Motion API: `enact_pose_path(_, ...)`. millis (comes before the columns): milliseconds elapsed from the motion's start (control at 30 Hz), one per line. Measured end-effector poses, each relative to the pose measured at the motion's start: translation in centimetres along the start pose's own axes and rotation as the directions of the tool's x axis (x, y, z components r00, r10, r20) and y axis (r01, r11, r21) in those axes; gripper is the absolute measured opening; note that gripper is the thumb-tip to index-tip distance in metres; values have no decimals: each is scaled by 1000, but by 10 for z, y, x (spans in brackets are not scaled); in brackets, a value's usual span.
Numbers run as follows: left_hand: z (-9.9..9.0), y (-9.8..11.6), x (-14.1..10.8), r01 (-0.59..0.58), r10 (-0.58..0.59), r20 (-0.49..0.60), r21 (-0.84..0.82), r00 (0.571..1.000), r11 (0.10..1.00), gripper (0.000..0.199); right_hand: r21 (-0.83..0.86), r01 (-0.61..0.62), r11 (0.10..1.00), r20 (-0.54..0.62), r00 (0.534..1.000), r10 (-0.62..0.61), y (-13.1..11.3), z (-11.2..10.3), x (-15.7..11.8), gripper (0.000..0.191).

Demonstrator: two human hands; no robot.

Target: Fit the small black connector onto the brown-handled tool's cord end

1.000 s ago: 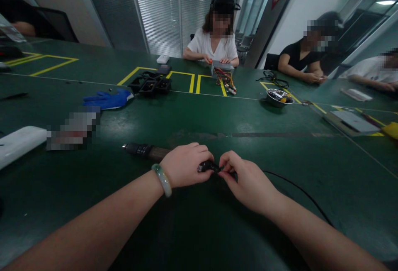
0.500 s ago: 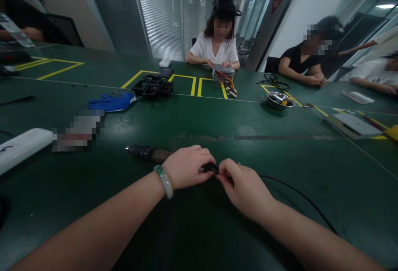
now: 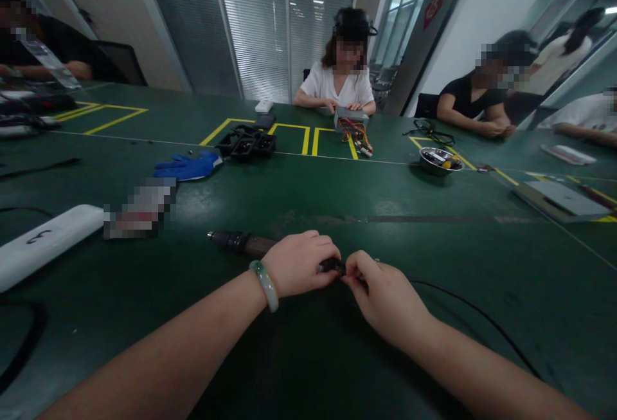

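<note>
An electric screwdriver point(image 3: 243, 242) lies on the green table with its tip pointing left. My left hand point(image 3: 301, 262), with a jade bangle on its wrist, is wrapped over the tool's body and hides much of it. At the tool's right end, my right hand point(image 3: 388, 291) is closed in a pinch where the cord meets it. The two hands nearly touch. A thin black cord point(image 3: 470, 298) runs from behind my right hand to the lower right. Exactly what lies between the right fingertips is hidden.
Leftward lie a white power strip point(image 3: 53, 240), a blue glove point(image 3: 187, 166) and black trays point(image 3: 247, 142). A metal bowl of small parts point(image 3: 439, 161) stands to the right. Across the table, a person handles a grey box with coloured wires point(image 3: 351, 121). Other people sit around.
The view has shifted a little, so the scene sits slightly lower and further right. Both hands keep the same hold at the screwdriver's cord end.
</note>
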State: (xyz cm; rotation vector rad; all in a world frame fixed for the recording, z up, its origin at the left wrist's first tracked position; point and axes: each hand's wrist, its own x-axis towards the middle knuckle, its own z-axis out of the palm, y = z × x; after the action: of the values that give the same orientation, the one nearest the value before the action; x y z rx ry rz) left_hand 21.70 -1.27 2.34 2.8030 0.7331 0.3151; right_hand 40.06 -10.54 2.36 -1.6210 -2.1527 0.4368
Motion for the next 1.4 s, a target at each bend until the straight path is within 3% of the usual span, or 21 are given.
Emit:
enact_pose_path(167, 1, 0, -1, 21, -21, 6, 32, 1000, 999, 24, 45, -63, 997, -19, 998, 64, 2, -8, 2, 23)
enact_pose_path(367, 3, 5, -3, 28, -26, -24, 50, 999, 998, 21, -37, -141, 989, 12, 990, 141, 2, -14, 3, 12)
enact_pose_path(667, 9, 8, -2, -51, 56, -59, 94, 997, 994, 16, 43, -78, 996, -62, 995, 81, 20, -12, 14, 13)
enact_pose_path(867, 15, 7, 0, -10, 12, -90, 25, 996, 1000, 10, 101, -68, 992, -78, 994, 76, 39, -8, 23, 12)
enact_pose_path(1000, 14, 7, 0, 31, -31, -94, -5, 995, 1000, 10, 40, 15, 999, -148, 989, -9, 36, -6, 18, 12)
enact_pose_path(1133, 12, 8, 0, 46, -48, -85, -23, 995, 999, 10, -19, 96, 995, -135, 986, -98, 31, -6, 12, 11)
enact_pose_path(1400, 12, 9, 0, 85, -89, -97, -44, 991, 995, 15, 27, 87, 996, -124, 989, -83, 29, -4, 11, 14)
